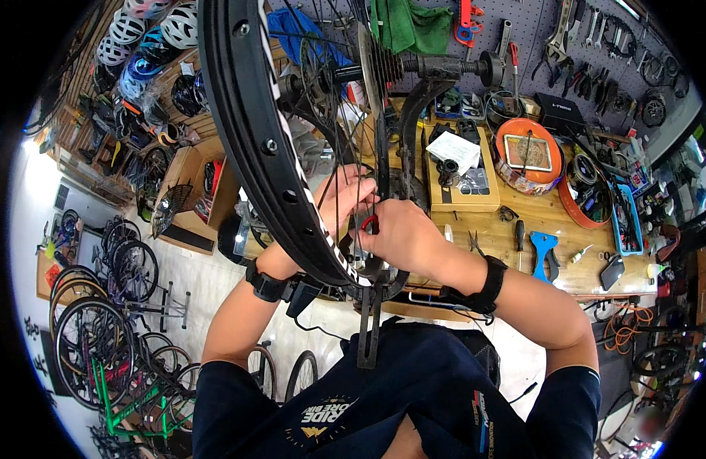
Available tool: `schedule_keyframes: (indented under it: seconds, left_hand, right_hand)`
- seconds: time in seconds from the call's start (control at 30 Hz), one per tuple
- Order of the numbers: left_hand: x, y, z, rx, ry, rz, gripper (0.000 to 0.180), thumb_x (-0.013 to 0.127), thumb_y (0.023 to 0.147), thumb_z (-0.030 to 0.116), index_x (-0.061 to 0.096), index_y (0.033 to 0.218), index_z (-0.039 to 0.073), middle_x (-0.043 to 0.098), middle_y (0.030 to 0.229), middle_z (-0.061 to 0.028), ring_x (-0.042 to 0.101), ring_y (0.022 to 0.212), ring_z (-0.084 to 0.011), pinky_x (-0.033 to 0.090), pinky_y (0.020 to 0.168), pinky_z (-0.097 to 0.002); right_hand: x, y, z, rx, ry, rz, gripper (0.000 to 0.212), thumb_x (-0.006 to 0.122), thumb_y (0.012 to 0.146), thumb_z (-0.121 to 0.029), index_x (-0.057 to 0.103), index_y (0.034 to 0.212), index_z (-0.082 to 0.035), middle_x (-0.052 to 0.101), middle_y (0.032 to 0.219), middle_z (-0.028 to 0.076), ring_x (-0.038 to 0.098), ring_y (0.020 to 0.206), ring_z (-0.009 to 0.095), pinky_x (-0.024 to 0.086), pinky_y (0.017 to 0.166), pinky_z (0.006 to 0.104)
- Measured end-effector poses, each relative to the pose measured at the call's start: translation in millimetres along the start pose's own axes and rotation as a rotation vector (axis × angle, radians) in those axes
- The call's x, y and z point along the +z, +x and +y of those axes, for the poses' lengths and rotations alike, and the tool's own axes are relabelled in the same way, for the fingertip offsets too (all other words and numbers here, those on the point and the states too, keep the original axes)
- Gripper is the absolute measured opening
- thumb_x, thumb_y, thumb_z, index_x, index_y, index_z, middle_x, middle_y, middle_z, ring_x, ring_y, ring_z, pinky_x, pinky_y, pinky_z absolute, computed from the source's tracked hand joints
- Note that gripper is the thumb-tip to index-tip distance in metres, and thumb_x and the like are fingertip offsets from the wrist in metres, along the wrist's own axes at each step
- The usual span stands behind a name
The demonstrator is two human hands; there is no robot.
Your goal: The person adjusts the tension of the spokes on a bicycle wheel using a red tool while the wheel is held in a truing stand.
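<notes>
Black bicycle wheel rim (249,130) with thin steel spokes mounted upright in a dark truing stand (414,115), filling upper centre; right hand (395,233) closed, fingertips pinching a small red spoke wrench (370,222) at the spokes just inside the rim; left hand (339,200) reaching through the spokes, fingers loosely spread, touching them beside the wrench; both wrists banded in black; wooden workbench (521,222) just beyond, crowded to its edge: blue tool (542,251), round orange tin (527,153); open floor lower left, flanked by parked bicycles (100,336).
</notes>
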State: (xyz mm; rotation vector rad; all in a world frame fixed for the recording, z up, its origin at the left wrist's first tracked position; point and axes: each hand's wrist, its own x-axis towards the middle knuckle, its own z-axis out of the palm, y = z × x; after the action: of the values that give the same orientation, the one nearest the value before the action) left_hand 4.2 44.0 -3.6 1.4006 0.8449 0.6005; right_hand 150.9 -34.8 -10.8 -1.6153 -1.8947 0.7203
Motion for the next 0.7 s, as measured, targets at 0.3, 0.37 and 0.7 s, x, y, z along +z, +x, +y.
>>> schedule_keyframes:
  seconds: [0.3,0.37,0.7]
  left_hand:
    - [-5,5,-14,0.068,0.009,0.033,0.047,0.06,0.093,0.029,0.045,0.125,-0.002,0.061,0.105,-0.0099,0.062,0.098,-0.0168,0.048,0.089,-0.0285]
    - [-5,7,-16,0.076,0.022,0.014,0.047,0.06,0.093,0.029,0.045,0.125,-0.002,0.062,0.104,-0.0097,0.062,0.098,-0.0166,0.048,0.089,-0.0285]
    - [-8,11,-5,0.034,0.055,-0.031,0.046,0.062,0.093,0.031,0.047,0.123,0.0,0.062,0.103,-0.0084,0.062,0.097,-0.0159,0.048,0.088,-0.0278]
  right_hand:
    - [-3,-5,-21,0.13,-0.209,-0.06,0.038,0.066,0.082,-0.034,0.068,0.08,0.004,0.068,0.079,0.022,0.068,0.078,0.036,0.056,0.072,0.04]
    - [4,2,-20,0.088,-0.312,-0.063,0.038,0.067,0.081,-0.035,0.069,0.08,0.003,0.068,0.08,0.021,0.069,0.078,0.035,0.056,0.072,0.04]
    - [1,13,10,0.205,0.275,-0.333,0.033,0.071,0.076,-0.027,0.064,0.073,0.006,0.065,0.074,0.025,0.066,0.071,0.037,0.052,0.069,0.0403]
